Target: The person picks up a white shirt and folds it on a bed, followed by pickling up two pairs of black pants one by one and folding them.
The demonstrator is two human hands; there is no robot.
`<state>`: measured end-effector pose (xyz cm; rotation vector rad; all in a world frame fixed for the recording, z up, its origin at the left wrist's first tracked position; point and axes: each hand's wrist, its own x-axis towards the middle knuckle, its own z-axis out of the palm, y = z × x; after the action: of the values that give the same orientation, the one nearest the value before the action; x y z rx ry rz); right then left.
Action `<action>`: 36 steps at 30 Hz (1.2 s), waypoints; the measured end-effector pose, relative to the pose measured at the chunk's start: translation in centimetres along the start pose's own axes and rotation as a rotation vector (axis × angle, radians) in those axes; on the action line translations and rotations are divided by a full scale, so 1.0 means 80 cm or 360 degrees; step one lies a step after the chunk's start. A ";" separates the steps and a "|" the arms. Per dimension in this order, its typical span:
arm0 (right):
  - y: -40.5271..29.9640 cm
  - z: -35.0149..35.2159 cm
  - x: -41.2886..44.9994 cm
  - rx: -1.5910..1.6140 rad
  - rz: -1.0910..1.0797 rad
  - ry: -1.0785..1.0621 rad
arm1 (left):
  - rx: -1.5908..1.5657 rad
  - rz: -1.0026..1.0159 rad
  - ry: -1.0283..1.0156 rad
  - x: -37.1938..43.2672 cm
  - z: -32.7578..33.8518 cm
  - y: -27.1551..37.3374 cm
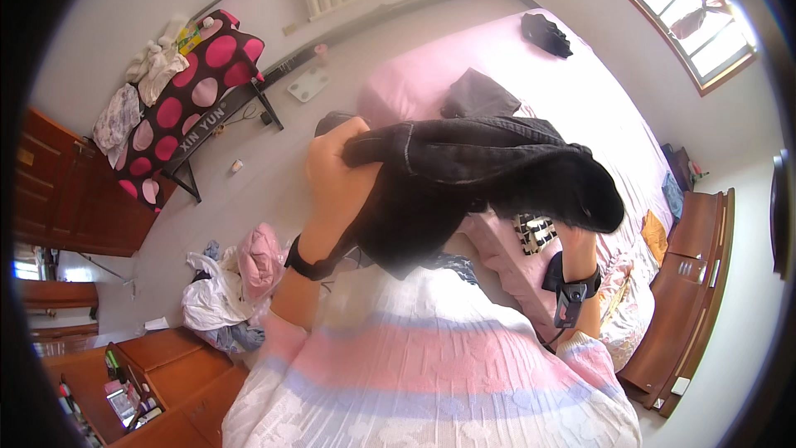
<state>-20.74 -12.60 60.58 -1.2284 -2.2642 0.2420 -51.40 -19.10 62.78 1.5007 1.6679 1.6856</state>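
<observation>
A black denim-like garment [460, 149] with pale stitching and a dark, fuzzy-looking inner side hangs before my chest. My left hand [341, 158] grips its left end in a closed fist. The garment's right end drapes over my right hand [575, 236], hiding the fingers; only the part near the wrist shows. Below the left fist, black cloth sags towards my lap. Just beyond the garment, a dark grey folded cloth [480, 94] lies on a bed with a pink sheet [423, 84]. A black-and-white patterned cloth [533, 233] is partly visible beside my right wrist.
Another black garment [546, 35] lies at the bed's far end, and a wooden headboard [678, 298] stands right. Left are a stand under a polka-dot cloth [205, 92], a bathroom scale [309, 84], piled clothes [214, 302] on the floor and a wooden cabinet [180, 373].
</observation>
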 end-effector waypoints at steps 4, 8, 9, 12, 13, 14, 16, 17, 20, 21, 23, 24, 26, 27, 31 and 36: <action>-0.012 0.018 -0.005 0.1258 0.0429 0.0167 | -0.0092 -0.0029 -0.0016 -0.001 -0.010 -0.004; -0.036 -0.008 -0.007 0.2941 0.1807 -0.0391 | 0.0270 0.0200 -0.0015 -0.033 -0.040 -0.005; -0.019 -0.015 -0.019 0.2915 0.1449 -0.0710 | 0.0266 0.0179 -0.0036 -0.047 -0.050 -0.002; -0.021 0.005 -0.066 0.2567 0.1785 -0.0623 | 0.0691 -0.0035 -0.0548 -0.094 -0.074 -0.011; -0.035 0.012 -0.083 0.2284 0.1831 -0.0676 | 0.0835 -0.0220 -0.0688 -0.121 -0.083 -0.031; -0.026 0.032 -0.103 0.2281 0.1931 -0.0908 | 0.0999 -0.0408 -0.0821 -0.140 -0.092 -0.041; -0.015 0.074 -0.149 0.2100 0.2041 -0.1202 | 0.1276 -0.0775 -0.1378 -0.173 -0.097 -0.066; -0.018 0.091 -0.165 0.1954 0.2026 -0.1287 | 0.1354 -0.0869 -0.1531 -0.192 -0.101 -0.078; -0.005 0.118 -0.194 0.2010 0.1922 -0.1262 | 0.1256 -0.0881 -0.1589 -0.211 -0.101 -0.077; -0.006 0.120 -0.199 0.1963 0.1697 -0.1178 | 0.1251 -0.0897 -0.1606 -0.209 -0.100 -0.075; -0.017 0.115 -0.204 0.1585 0.1639 -0.1169 | 0.1143 -0.0882 -0.1668 -0.196 -0.096 -0.069; -0.024 0.111 -0.199 0.1226 0.1527 -0.1149 | 0.1139 -0.0806 -0.1601 -0.197 -0.097 -0.069; -0.034 0.097 -0.178 0.0918 0.1377 -0.1245 | 0.1019 -0.0643 -0.1458 -0.210 -0.105 -0.081; -0.036 0.091 -0.175 0.0599 0.1236 -0.1310 | 0.0881 -0.0465 -0.1328 -0.218 -0.108 -0.088; -0.014 0.094 -0.162 0.0660 -0.0187 -0.1078 | 0.0785 -0.0250 -0.1315 -0.226 -0.113 -0.104; -0.001 0.111 -0.155 0.1104 0.0117 -0.1594 | 0.0557 -0.0559 -0.1078 -0.203 -0.105 -0.091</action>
<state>-20.23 -21.89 48.51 -0.8681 -2.4706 1.8280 -55.01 -34.79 51.54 1.5616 1.7325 0.6182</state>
